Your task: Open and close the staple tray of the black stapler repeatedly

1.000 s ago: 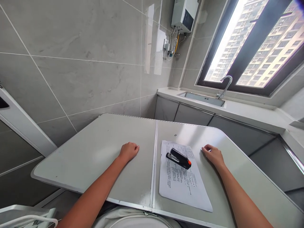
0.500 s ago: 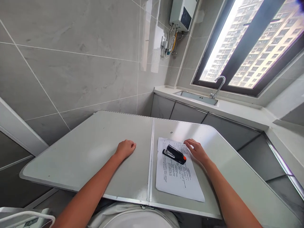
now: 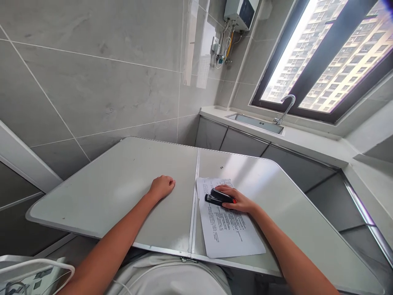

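Grey marbled tile (image 3: 107, 94) walls the room behind a pale two-leaf folding table (image 3: 92, 192). On its left leaf rests the left hand (image 3: 161, 187), fingers curled into a fist; whether anything is inside cannot be told. Past the centre seam, printed paper (image 3: 227, 237) lies flat on the right leaf, with a black stapler (image 3: 220, 196) on its upper part. The right hand (image 3: 238, 200) has its fingers closed around the stapler's rear end. So the grasp looks done, while lifting seemingly is not; no paper shows between the stapler's arms, and any staple in the paper is too small to make out. Farther right, beyond the table, is a counter sink (image 3: 245, 119).
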### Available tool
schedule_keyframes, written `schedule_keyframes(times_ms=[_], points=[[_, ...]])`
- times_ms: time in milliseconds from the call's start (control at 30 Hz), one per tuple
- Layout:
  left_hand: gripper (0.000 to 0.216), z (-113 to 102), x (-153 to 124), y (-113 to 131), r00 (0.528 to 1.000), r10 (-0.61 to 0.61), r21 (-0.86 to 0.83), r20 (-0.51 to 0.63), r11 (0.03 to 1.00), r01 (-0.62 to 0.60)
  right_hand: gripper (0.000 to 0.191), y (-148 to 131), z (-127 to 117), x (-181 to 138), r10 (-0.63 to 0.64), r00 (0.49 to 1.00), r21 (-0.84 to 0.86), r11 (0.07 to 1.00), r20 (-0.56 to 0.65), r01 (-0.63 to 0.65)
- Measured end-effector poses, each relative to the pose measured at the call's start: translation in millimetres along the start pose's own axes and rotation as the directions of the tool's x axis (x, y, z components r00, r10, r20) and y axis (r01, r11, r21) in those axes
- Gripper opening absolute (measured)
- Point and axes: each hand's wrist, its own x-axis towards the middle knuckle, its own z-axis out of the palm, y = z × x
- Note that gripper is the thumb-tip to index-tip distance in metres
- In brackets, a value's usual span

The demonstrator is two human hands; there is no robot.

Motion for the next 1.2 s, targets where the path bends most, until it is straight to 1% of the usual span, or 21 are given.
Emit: schedule_keyframes(times_ms=[200, 267, 367, 467, 600, 733, 867, 967, 1067, 1133, 1200], points=[[0.039, 0, 0, 0, 1.000, 0.002, -0.035, -0.005, 0.999, -0.002, 0.051, -15, 10, 13, -0.080, 0.996, 0.056, 0.995, 0.031, 0.078], [0.039, 0, 0, 0, 1.000, -0.001, -0.029, 0.001, 1.000, 0.001, 0.049, -19, 14, 17, -0.075, 0.997, 0.062, 0.995, 0.026, 0.074], [0.039, 0, 1, -1, 1.000, -0.008, -0.029, 0.003, 1.000, 0.008, 0.048, -23, 19, 23, -0.032, 0.999, 0.066, 0.997, -0.005, 0.032], [0.039, 0, 1, -1, 1.000, -0.017, -0.053, -0.002, 0.998, 0.017, 0.050, -25, 20, 26, -0.005, 1.000, 0.087, 0.996, -0.018, 0.006], [0.039, -2, 0, -1, 1.000, -0.014, -0.054, 0.004, 0.998, 0.014, 0.058, -23, 18, 27, -0.021, 1.000, 0.122, 0.992, 0.021, 0.018], [0.038, -5, -1, 0, 1.000, -0.009, -0.057, 0.013, 0.998, 0.010, 0.055, -26, 24, 30, -0.040, 0.999, 0.159, 0.987, 0.009, 0.038], [0.038, -6, -2, 2, 1.000, -0.011, -0.069, 0.021, 0.998, 0.013, 0.053, -38, 40, 41, -0.070, 0.997, 0.188, 0.980, 0.014, 0.066], [0.039, -5, 0, 0, 1.000, -0.023, -0.132, -0.008, 0.991, 0.022, 0.051, -50, 56, 50, 0.010, 0.999, 0.152, 0.988, -0.051, -0.002], [0.041, -5, 5, -7, 0.998, -0.050, -0.247, -0.043, 0.968, 0.037, 0.051, -61, 73, 62, 0.092, 0.987, 0.118, 0.990, -0.129, -0.077], [0.044, -7, 10, -15, 0.997, -0.050, -0.319, -0.053, 0.947, 0.030, 0.048, -67, 84, 73, 0.112, 0.980, 0.108, 0.990, -0.162, -0.095], [0.047, -9, 14, -23, 0.995, -0.057, -0.356, -0.081, 0.934, 0.024, 0.042, -73, 94, 87, 0.125, 0.974, 0.109, 0.988, -0.187, -0.106]])
